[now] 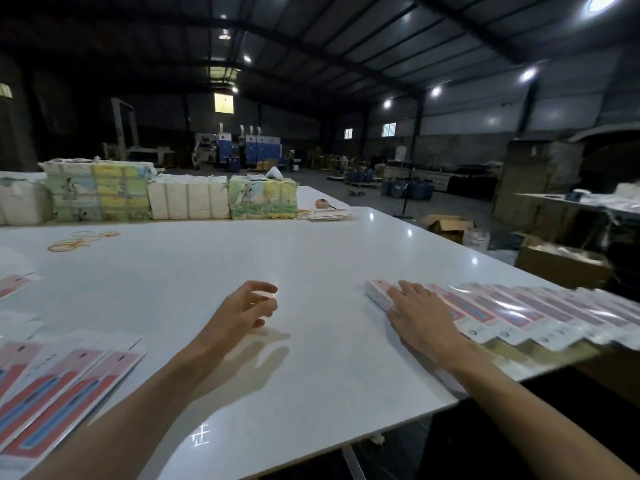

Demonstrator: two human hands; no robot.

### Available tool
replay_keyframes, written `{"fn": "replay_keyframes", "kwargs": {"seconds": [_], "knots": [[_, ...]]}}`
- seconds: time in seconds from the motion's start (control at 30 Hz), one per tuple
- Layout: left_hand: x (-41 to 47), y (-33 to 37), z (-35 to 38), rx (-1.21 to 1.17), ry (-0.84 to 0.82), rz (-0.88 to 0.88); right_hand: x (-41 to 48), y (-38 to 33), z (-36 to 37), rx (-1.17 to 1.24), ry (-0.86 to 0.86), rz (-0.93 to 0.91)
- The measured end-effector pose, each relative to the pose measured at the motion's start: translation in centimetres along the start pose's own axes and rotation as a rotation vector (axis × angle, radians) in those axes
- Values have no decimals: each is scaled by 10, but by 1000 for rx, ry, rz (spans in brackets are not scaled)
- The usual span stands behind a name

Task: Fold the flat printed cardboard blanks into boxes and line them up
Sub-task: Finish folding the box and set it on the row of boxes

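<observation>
One big white table (311, 258) carries everything. Far beyond both sets of fingers, wrapped bundles of printed stock (263, 200) sit in a line along the back.

Row of folded boxes (519, 306) runs from under the right fingers out to the right, overlapped like shingles. Each box's long axis runs roughly from near edge to far side.

Flat blanks (62, 386) are fanned low and left of the left fingers, well apart from them, with long axes slanting up-right toward that hand.

Right hand (420, 315): fingers straight, slightly spread, pressing flat on the end box (377, 292) at the row's left end. No grip.

Left hand (247, 308): hovers over bare table between blanks and row. Fingers are loosely curled, thumb apart, and hold nothing as far as I can see; glare sits near the fingertips.

Rubber bands (81, 240) lie loose far ahead-left of the left fingers.

Judgement: the end box is being squared into line, and the next move needs a fresh blank. Left hand is the nearer one, reaching down-left toward the body. The blanks overlap, so the risk is dragging two.
</observation>
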State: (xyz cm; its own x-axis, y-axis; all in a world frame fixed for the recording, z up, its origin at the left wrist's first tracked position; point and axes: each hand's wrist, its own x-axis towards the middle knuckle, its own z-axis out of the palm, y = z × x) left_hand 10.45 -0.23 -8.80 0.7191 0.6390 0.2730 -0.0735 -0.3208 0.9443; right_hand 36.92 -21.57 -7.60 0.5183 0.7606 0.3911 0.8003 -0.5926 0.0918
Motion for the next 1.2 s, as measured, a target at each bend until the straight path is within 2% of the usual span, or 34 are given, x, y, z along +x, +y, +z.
{"fn": "replay_keyframes", "kwargs": {"seconds": [0.2,0.3,0.53,0.7,0.77,0.9,0.97,1.07,1.2], "knots": [[1,-3,-1,200,-60,-23,-20,24,-14,-118,0,78],[-4,0,-2,247,-92,-31,-16,12,-23,-131,10,81],[-10,6,1,278,-44,-13,43,-105,-39,206,188,-201],[-9,17,-2,288,57,-38,58,-182,-19,394,187,-235],[-7,25,-8,457,35,-92,55,-188,-3,466,169,-212],[-12,51,-39,845,-136,-224,61,-179,17,585,179,-223],[-23,62,-64,1098,-161,-311,61,-177,21,647,181,-214],[-53,73,-104,1383,-90,-514,62,-178,22,726,155,-211],[-97,76,-146,1542,157,-741,65,-177,23,770,123,-199]]}}
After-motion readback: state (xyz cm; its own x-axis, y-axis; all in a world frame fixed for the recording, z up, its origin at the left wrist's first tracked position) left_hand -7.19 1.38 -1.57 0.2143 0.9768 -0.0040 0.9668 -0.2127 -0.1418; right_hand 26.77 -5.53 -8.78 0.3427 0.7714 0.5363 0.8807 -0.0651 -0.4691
